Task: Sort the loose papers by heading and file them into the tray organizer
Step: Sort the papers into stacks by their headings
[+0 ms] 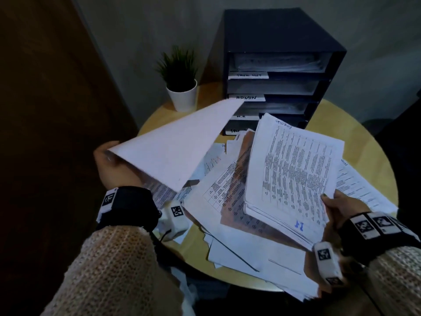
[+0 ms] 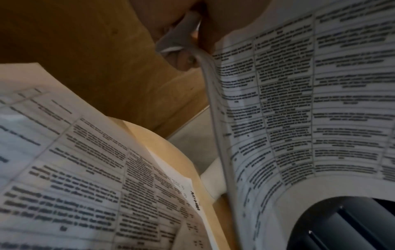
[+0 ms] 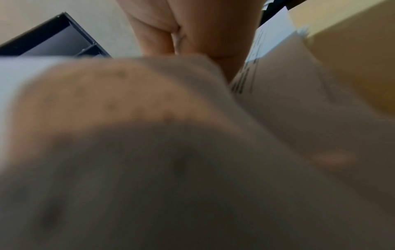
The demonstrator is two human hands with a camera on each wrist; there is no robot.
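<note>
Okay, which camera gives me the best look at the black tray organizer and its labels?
The head view: the tray organizer stands whole at the back of the table, shelf labels facing the camera. The left wrist view catches only a dark corner below the held paper; the right wrist view shows an upper corner, no labels.

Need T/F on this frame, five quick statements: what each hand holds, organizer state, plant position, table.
1. The left hand holds a sheet lifted off the pile. True; the lifted sheet shows its blank back in the head view.
2. The right hand is empty. False; it grips a stack of printed papers marked "11" in blue.
3. The tray organizer has no labels. False; white labels sit on its trays, one reading ADMIN.
4. The potted plant stands left of the organizer. True.
5. The round table is black. False; it is light wood.
</note>
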